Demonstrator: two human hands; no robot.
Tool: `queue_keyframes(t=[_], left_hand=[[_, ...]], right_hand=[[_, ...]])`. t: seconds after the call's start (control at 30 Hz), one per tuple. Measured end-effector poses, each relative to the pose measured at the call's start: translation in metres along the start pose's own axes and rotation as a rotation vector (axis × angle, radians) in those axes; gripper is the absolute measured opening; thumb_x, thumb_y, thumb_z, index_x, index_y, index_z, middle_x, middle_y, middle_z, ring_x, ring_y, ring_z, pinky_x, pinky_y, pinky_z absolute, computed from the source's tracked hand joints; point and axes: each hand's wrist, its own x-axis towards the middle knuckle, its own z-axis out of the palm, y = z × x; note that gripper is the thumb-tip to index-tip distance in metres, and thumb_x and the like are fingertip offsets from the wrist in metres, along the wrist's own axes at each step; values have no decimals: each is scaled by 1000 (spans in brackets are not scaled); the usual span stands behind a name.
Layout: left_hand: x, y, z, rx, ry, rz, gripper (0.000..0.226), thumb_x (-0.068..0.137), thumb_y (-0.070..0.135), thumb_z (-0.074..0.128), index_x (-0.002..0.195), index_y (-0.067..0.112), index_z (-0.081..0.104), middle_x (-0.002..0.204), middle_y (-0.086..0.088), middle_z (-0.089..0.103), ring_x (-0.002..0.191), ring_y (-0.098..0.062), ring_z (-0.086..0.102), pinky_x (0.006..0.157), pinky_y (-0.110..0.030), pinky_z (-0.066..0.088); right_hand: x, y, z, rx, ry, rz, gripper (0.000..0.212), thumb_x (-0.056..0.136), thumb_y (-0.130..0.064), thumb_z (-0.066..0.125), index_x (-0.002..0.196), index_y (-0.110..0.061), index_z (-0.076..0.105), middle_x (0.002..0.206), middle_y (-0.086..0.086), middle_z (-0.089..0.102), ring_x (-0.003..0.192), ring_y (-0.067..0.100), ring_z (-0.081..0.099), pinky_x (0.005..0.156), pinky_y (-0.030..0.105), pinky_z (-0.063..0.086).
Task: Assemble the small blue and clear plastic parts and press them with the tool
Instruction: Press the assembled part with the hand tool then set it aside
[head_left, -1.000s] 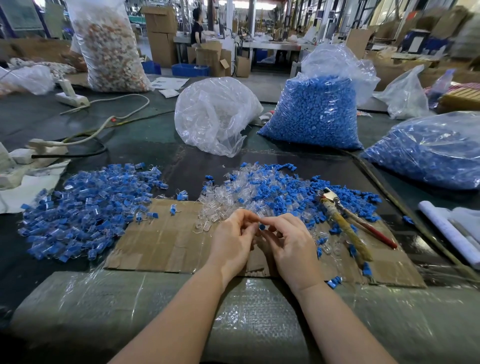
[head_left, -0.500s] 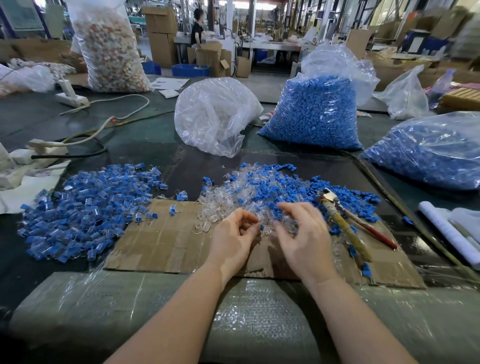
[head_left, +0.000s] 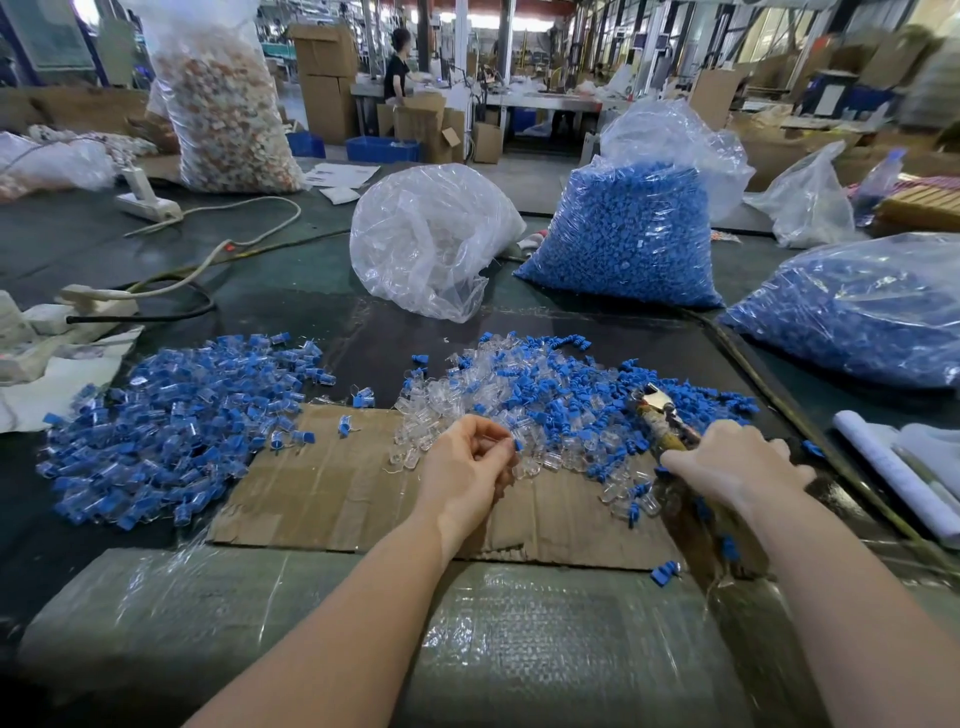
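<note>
My left hand (head_left: 467, 467) pinches a small clear and blue part (head_left: 511, 447) just above the cardboard sheet (head_left: 322, 483). Over on the right, my right hand (head_left: 737, 462) lies over the handles of the pliers-like pressing tool (head_left: 662, 415), fingers curling round them. The tool's metal head points away from me into a loose heap of clear and blue parts (head_left: 545, 395). A pile of assembled blue and clear pieces (head_left: 171, 415) lies to the left on the dark table.
Behind the heap stand a bag of clear parts (head_left: 431, 239) and a bag of blue parts (head_left: 628, 228); another blue-filled bag (head_left: 857, 312) lies at the right. Cables and power strips (head_left: 150, 202) lie at the left. A plastic-wrapped bundle (head_left: 363, 623) spans the near edge.
My right hand has left the parts heap and moved right onto the tool's handles. My left hand has stayed in place with the small part.
</note>
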Motion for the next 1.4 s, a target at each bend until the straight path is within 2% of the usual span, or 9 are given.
queue_keyframes(t=[0.1, 0.17, 0.27, 0.4, 0.53, 0.8, 1.1, 1.23, 1.4], left_hand=[[2, 5, -2, -44, -8, -49, 4, 92, 5, 54, 94, 7, 56, 72, -7, 64, 56, -13, 54, 50, -25, 45], [3, 8, -4, -109, 11, -76, 3, 92, 6, 54, 95, 7, 55, 75, -7, 65, 55, -13, 53, 47, -25, 42], [8, 15, -5, -208, 42, -111, 5, 92, 7, 56, 96, 7, 56, 73, -4, 65, 47, -8, 52, 40, -24, 40], [17, 23, -4, -293, 67, -101, 3, 91, 3, 55, 93, 5, 56, 63, 0, 64, 42, -5, 50, 39, -15, 41], [23, 24, -6, -264, 121, -97, 10, 91, 3, 55, 84, 9, 58, 64, -2, 63, 42, -5, 50, 41, -16, 41], [21, 23, -14, -241, 189, -129, 6, 90, 3, 57, 85, 6, 59, 64, -3, 62, 40, -2, 50, 42, -14, 44], [23, 24, -14, -197, 230, -136, 8, 90, 4, 57, 84, 7, 59, 67, -6, 61, 51, -8, 53, 48, -16, 47], [23, 24, -14, -141, 226, -117, 3, 90, 5, 58, 90, 6, 61, 70, -4, 63, 51, -4, 53, 45, -13, 45], [22, 25, -14, -184, 223, -145, 4, 89, 4, 58, 89, 6, 61, 70, -5, 63, 50, -4, 52, 44, -12, 45]], right_hand=[[-1, -1, -3, 50, 58, -42, 35, 83, -50, 52, 81, -15, 47, 117, 12, 50, 109, 34, 45, 90, 42, 36], [-3, -5, -7, 99, 103, -119, 34, 85, -44, 50, 83, -10, 48, 108, 14, 52, 95, 32, 51, 75, 35, 41], [-19, -16, -15, 194, 124, -281, 28, 88, -40, 48, 83, -12, 48, 90, 9, 55, 74, 22, 52, 56, 30, 33], [-53, -38, -19, 500, -118, -505, 26, 88, -33, 49, 75, -11, 52, 68, 3, 53, 59, 19, 47, 56, 30, 33], [-76, -52, -14, 679, -404, -534, 21, 90, -26, 49, 76, -11, 50, 71, 10, 48, 67, 22, 47, 64, 36, 37], [-84, -58, -16, 671, -582, -490, 5, 85, -5, 51, 82, -7, 48, 74, 7, 51, 73, 20, 52, 60, 29, 44], [-86, -61, -18, 632, -622, -528, 20, 78, 7, 41, 76, -12, 41, 81, 11, 44, 78, 23, 42, 61, 30, 35], [-86, -60, -21, 596, -622, -562, 16, 77, 5, 44, 80, -11, 41, 82, 11, 43, 79, 23, 41, 71, 36, 35], [-90, -60, -25, 520, -606, -585, 13, 81, 0, 45, 80, -12, 41, 82, 9, 44, 74, 20, 43, 60, 25, 37]])
